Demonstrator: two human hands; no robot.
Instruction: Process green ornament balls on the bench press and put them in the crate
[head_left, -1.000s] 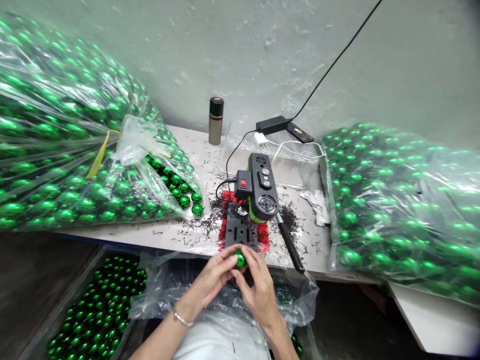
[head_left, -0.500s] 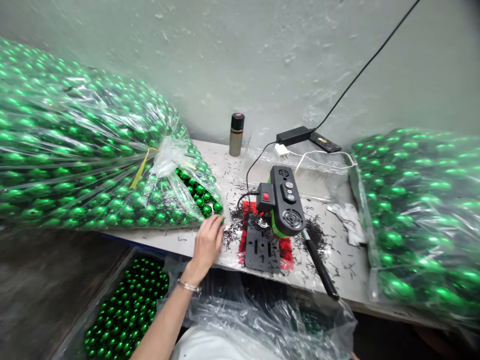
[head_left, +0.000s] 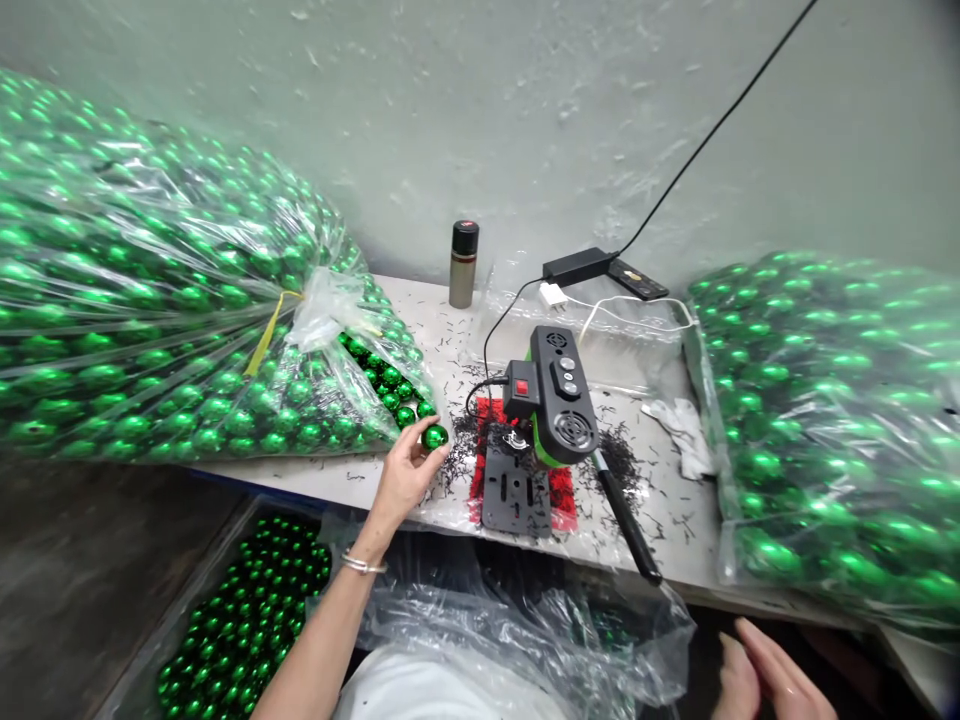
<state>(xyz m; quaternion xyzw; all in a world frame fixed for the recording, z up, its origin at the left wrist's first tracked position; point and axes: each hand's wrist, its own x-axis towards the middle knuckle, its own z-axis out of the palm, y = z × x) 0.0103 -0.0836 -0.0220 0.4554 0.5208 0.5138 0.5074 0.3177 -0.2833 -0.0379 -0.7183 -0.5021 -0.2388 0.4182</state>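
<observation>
My left hand (head_left: 406, 478) is closed on a shiny green ball (head_left: 434, 437), gripped between thumb and fingertips. It is at the open mouth of a big clear plastic bag (head_left: 307, 315) full of similar green balls. Right of it stands a small black bench machine (head_left: 566, 400) with a red switch, a lever handle (head_left: 630, 525) and a slotted base plate (head_left: 510, 500). My right hand (head_left: 772, 672) shows at the lower right edge, partly cut off, its fingers apart and nothing seen in them.
Another bag of green balls (head_left: 817, 450) lies on the right. Black slivers (head_left: 619, 460) litter the table around a red pad (head_left: 562, 495). Behind are a bottle (head_left: 463, 265), a power adapter (head_left: 577, 266) and cables. A box of balls (head_left: 244, 610) stands below left; white gloves (head_left: 682, 435) lie right.
My left hand has drawn slightly back, and a green ball now shows in its fingers. My right hand has come up into view at the lower right. The view has shifted a little.
</observation>
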